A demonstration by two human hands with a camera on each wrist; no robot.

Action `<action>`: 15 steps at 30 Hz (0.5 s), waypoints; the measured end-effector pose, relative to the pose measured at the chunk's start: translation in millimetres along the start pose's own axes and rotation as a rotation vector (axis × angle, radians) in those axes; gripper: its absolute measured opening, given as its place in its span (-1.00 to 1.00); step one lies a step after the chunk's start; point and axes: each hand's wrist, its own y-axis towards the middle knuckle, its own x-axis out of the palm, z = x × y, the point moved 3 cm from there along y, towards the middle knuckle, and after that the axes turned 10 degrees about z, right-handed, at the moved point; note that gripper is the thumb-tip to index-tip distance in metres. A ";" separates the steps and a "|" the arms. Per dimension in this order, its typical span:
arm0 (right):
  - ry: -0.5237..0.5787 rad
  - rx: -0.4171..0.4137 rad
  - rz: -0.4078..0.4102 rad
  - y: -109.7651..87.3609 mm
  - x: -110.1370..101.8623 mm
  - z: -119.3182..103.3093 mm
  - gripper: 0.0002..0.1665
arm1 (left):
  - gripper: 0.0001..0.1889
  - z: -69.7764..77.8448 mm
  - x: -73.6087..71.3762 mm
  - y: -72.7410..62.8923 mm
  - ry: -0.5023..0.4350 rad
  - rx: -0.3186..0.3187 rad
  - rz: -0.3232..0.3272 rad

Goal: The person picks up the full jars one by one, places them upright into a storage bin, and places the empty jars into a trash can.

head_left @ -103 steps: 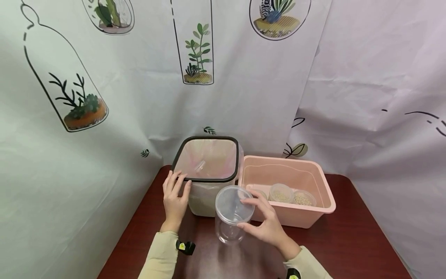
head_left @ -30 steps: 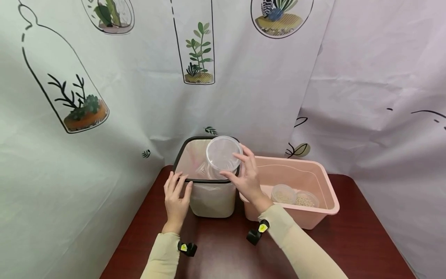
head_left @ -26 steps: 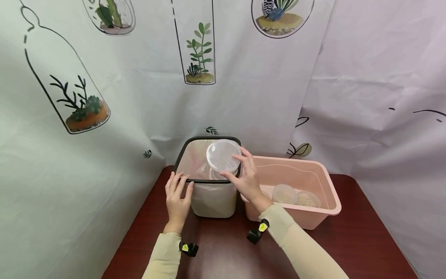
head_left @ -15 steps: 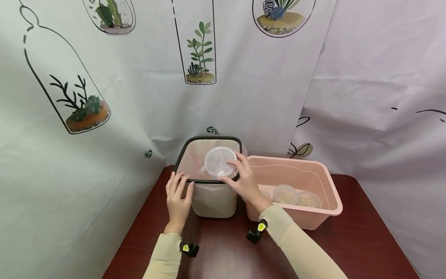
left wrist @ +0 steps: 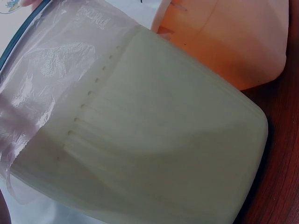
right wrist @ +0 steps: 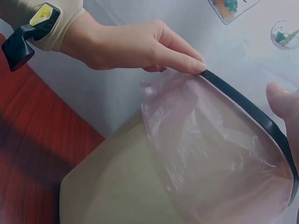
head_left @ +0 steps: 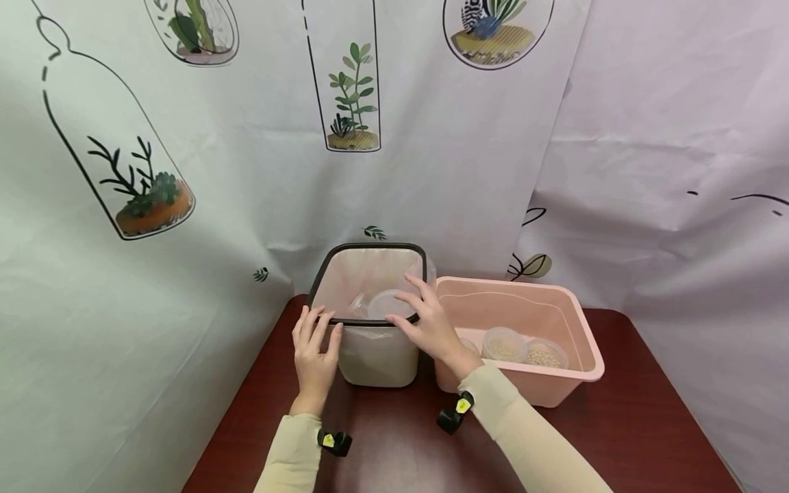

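My left hand [head_left: 316,352] holds the front left of the black rim of a pale trash bin [head_left: 379,359], fingers over the rim; the right wrist view shows its thumb [right wrist: 184,63] against the rim. A thin pinkish bag [right wrist: 210,140] lines the bin and folds over its outside. Inside the bin lies a clear plastic jar [head_left: 385,305], its round lid facing up, the rest hidden by the front wall. Just above it, at the bin's right front corner, my right hand [head_left: 431,329] has its fingers spread, apart from the jar.
To the right of the bin stands a pink plastic tub [head_left: 524,376] with several round clear containers, one of pale beads or beans [head_left: 545,354]. Both stand on a dark red table [head_left: 401,438]. A printed cloth [head_left: 468,171] hangs close behind.
My right hand carried the jar from the table over the bin, lowered it in and let it go; the jar has dropped deeper. The left hand has stayed on the rim.
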 end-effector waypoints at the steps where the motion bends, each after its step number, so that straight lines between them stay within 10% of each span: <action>1: 0.005 0.001 0.003 -0.2 -0.7 -0.3 -0.54 | -0.76 0.2 0.1 -0.2 0.000 -0.001 0.000; 9: 0.090 -0.027 0.060 -3.5 -10.3 -2.5 -0.67 | -0.74 -0.1 1.2 6.9 0.042 0.020 -0.036; 15: -0.042 -0.134 0.055 -3.8 -19.6 -6.2 -0.62 | -0.70 -0.1 -2.0 15.1 0.094 0.062 -0.072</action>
